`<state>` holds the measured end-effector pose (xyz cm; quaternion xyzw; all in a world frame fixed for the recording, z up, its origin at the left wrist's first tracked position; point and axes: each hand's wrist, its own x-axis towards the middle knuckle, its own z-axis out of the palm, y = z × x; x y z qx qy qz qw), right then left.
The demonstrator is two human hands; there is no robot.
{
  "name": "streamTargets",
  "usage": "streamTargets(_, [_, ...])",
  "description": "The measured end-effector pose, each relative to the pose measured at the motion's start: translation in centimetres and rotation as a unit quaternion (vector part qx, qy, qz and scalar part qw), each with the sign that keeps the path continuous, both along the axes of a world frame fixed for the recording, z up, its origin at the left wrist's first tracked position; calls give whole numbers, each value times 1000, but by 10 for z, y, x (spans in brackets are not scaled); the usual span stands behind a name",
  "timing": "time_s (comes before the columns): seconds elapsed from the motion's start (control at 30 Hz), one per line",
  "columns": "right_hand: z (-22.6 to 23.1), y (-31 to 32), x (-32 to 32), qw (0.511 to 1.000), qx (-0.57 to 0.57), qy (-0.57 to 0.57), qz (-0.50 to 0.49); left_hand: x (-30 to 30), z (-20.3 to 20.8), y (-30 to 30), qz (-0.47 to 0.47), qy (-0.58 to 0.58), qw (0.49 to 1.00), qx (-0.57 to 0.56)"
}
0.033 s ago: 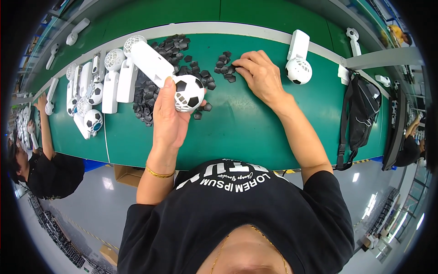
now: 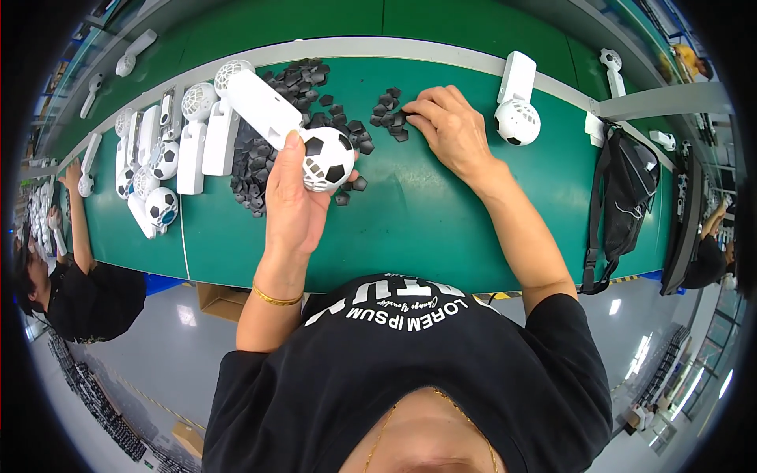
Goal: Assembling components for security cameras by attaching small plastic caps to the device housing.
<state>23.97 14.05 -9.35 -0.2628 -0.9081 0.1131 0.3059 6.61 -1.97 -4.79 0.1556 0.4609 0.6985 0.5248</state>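
My left hand is closed around a white handheld device with a ball-shaped end. The ball is patterned like a football, with black pentagons in some places and open lattice cells in others; its long white body slants up to the left. At the edge of a small cluster of black pentagon pieces, my right hand pinches thumb and forefinger together on one black piece, mostly hidden by the fingertips. A larger heap of black pentagon pieces lies behind and left of my left hand.
Several similar white devices stand crowded on the green table at left. Another white device lies right of my right hand. A black bag hangs over the right edge. A co-worker sits at far left.
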Motion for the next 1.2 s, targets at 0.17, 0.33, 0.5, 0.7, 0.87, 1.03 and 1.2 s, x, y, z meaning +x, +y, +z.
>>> streamTargets(0.17, [0, 3, -4, 1000, 10, 21, 11, 5, 7, 5, 3, -75, 997, 31])
streamTargets(0.33, [32, -23, -15, 934, -288, 210, -6, 10, 18, 13, 13, -183, 981, 59])
streamTargets(0.5, [71, -84, -24, 779, -520, 344, 67, 12, 24, 20, -2, -261, 962, 80])
streamTargets(0.7, [42, -97, -40, 844, -356, 393, 82, 24, 38, 23, -13, -289, 955, 60])
streamTargets(0.87, [43, -98, -40, 903, -253, 342, 53, 29, 38, 23, 1, -300, 951, 69])
streamTargets(1.03, [40, -99, -50, 865, -275, 419, 29, 29, 36, 23, -22, -313, 945, 91])
streamTargets(1.2, [43, -99, -42, 889, -282, 361, 24, 33, 42, 25, -2, -315, 946, 71])
